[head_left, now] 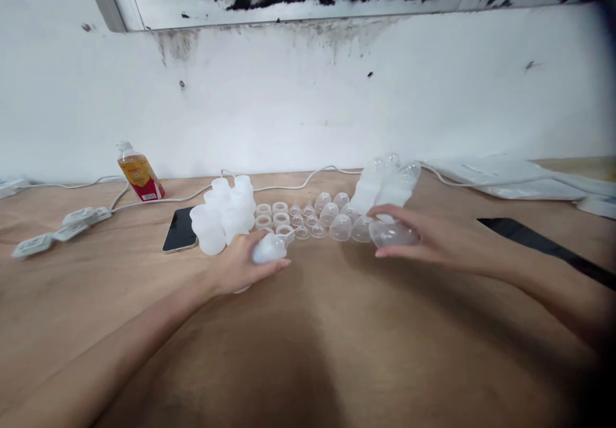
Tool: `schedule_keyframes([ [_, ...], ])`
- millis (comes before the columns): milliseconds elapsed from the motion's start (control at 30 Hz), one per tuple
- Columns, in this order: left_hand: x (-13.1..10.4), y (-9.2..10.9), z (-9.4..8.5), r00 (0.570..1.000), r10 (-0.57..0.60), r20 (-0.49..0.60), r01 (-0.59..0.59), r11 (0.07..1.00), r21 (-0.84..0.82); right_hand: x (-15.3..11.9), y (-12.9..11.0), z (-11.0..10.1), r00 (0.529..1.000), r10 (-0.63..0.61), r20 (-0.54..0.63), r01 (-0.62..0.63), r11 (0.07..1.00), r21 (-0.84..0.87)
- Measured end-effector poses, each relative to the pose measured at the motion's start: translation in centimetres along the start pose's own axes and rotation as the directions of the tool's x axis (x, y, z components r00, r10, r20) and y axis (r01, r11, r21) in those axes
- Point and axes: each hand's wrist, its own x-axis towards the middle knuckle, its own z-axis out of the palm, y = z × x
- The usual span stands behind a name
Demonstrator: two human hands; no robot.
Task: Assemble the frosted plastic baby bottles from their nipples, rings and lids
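My left hand (240,262) is wrapped round a white baby bottle (268,250), tilted with its clear nipple pointing right. In my right hand (409,232) is a clear dome-shaped bottle cap (389,234), gripped between thumb and fingers. The two hands are apart, just above the table. Between them stand rows of white collar rings (264,210), clear nipples (302,230) and more clear caps (340,226). White bottle bodies (212,230) are grouped behind my left hand. Capped bottles (378,187) stand together behind my right hand.
A phone (179,230) lies left of the bottle bodies. Farther left are a drink bottle (139,174) and power strips (62,230). A white cable (308,181) runs along the wall. At right lie a dark flat object (539,243) and plastic bags (500,181).
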Motion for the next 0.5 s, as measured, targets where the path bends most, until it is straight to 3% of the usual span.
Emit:
schedule_keyframes([
  [67, -0.1, -0.3, 0.0, 1.000, -0.005, -0.007, 0.005, 1.000, 0.005, -0.9, 0.9, 1.1, 0.990, 0.024, 0.142, -0.012, 0.996, -0.084],
  [133, -0.2, -0.2, 0.2, 1.000, -0.004, -0.008, 0.004, 1.000, 0.011, -1.3, 0.6, 2.3, 0.979, 0.087, 0.186, -0.063, 0.989, -0.132],
  [300, 0.0, 0.0, 0.3, 1.000, -0.002, -0.020, 0.002, 1.000, 0.017, -0.8, -0.4, 3.4, 0.982, 0.136, 0.135, -0.125, 0.988, -0.086],
  [500, 0.0, 0.1, 0.2, 1.000, -0.008, 0.004, 0.008, 1.000, 0.011, 0.0, 2.2, 4.5, 0.996, 0.076, 0.040, -0.080, 0.992, 0.094],
])
